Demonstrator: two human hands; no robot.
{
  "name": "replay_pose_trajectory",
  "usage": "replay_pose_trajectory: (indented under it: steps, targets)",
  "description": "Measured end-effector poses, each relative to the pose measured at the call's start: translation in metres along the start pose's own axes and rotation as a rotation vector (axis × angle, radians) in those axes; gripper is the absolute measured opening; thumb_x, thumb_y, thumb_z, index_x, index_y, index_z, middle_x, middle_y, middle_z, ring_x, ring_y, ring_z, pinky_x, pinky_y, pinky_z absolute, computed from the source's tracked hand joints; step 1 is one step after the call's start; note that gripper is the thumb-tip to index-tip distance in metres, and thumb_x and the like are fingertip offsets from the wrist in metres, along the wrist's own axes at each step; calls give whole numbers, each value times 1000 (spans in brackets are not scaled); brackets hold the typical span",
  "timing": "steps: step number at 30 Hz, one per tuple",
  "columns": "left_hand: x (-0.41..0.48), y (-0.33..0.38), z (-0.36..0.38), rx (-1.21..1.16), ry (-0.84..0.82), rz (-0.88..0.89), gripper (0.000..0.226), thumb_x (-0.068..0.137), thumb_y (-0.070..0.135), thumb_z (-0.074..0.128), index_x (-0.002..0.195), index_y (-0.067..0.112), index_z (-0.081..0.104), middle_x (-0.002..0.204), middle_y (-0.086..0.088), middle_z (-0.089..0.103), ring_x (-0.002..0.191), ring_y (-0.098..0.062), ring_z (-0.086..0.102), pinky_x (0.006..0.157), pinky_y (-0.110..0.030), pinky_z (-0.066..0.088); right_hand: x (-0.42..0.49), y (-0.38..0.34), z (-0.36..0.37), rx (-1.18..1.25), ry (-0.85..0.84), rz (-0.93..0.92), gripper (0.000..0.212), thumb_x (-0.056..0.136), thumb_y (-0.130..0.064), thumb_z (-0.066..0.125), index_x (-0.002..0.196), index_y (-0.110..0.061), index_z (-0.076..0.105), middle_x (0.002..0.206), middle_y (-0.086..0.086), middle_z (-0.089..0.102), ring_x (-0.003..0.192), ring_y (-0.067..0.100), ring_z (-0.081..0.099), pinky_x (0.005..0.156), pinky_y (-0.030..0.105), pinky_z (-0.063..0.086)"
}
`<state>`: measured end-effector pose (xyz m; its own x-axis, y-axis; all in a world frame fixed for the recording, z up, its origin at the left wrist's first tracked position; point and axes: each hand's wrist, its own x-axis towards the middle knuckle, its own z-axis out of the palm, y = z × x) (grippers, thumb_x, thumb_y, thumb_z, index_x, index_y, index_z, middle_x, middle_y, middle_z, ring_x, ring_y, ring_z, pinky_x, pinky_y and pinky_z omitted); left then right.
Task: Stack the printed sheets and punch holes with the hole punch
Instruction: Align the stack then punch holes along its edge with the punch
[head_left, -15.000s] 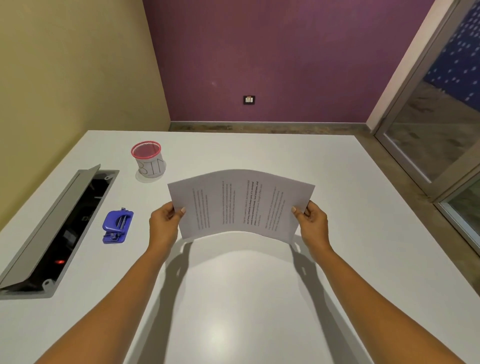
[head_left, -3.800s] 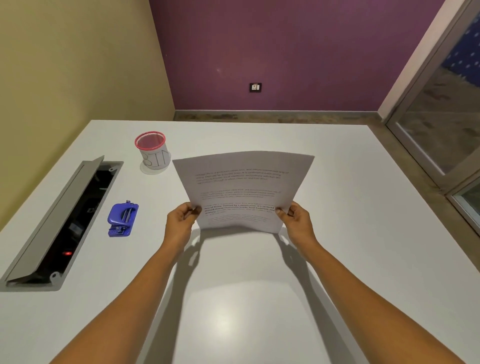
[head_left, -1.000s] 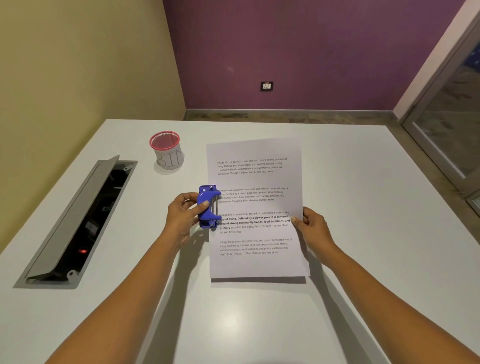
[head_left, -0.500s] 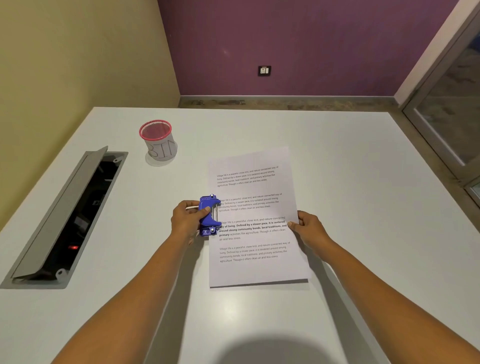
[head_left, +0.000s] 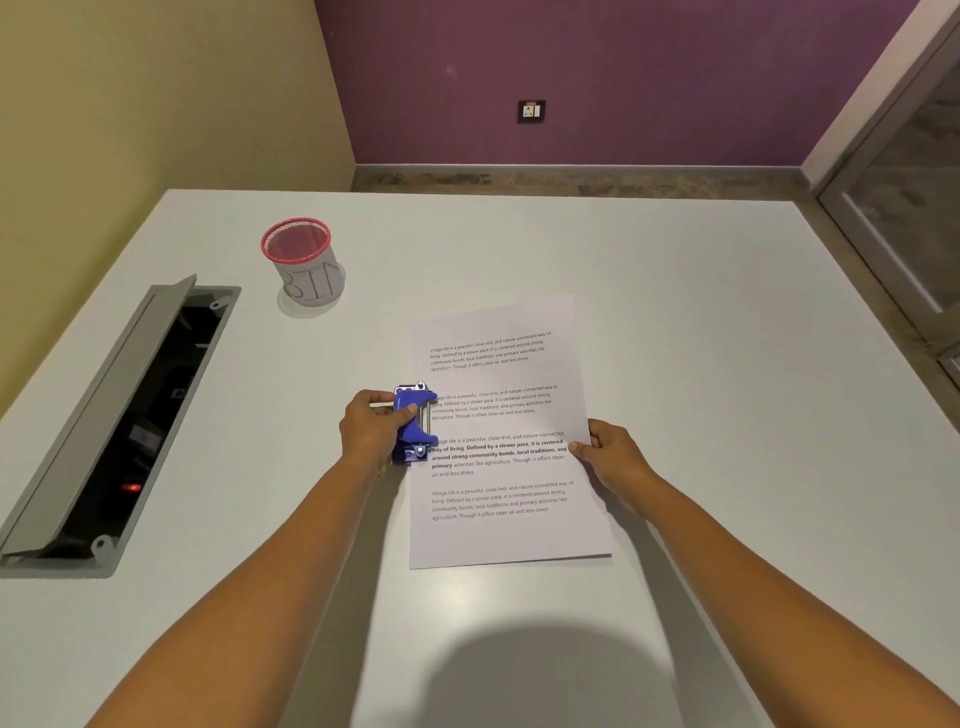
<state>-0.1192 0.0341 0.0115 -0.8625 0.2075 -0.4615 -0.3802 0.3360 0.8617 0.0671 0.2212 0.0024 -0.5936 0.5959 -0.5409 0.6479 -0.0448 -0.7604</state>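
The stacked printed sheets (head_left: 506, 535) lie flat on the white table (head_left: 675, 291), text facing up. A blue hole punch (head_left: 413, 423) sits over the middle of the stack's left edge. My left hand (head_left: 371, 428) grips the punch from the left, thumb on its top. My right hand (head_left: 613, 460) pinches the stack's right edge, thumb on top of the paper.
A red-rimmed mesh cup marked BIN (head_left: 306, 265) stands at the back left. An open grey cable box (head_left: 119, 421) is set into the table's left side. A glass door (head_left: 909, 182) is on the right.
My left hand and the punch have stayed on the sheet's left edge. The view has dropped slightly, and the stack now lies flat on the table.
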Motion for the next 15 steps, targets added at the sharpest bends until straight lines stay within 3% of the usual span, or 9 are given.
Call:
replay_pose_trajectory:
  steps: [3, 9, 15]
  targets:
    - [0, -1, 1, 92, 15, 32, 34, 79, 9, 70, 108, 6, 53, 106, -16, 61, 79, -25, 57, 54, -26, 45, 1, 1, 1, -7, -5, 4, 33, 91, -3, 52, 124, -3, 54, 123, 14, 63, 109, 30, 61, 100, 42, 46]
    - [-2, -2, 7, 276, 54, 93, 34, 80, 15, 68, 110, 7, 53, 108, -17, 64, 81, -26, 57, 78, -39, 49, 3, 2, 2, -50, -4, -7, 33, 91, -5, 52, 124, -5, 55, 123, 13, 63, 109, 29, 61, 100, 42, 45]
    - [-7, -4, 11, 468, 99, 182, 29, 86, 12, 58, 114, 7, 60, 106, -15, 68, 81, -25, 56, 69, -29, 40, 4, 2, 3, -129, -8, -42, 32, 92, -7, 50, 125, -6, 53, 126, 12, 61, 112, 29, 58, 98, 36, 45]
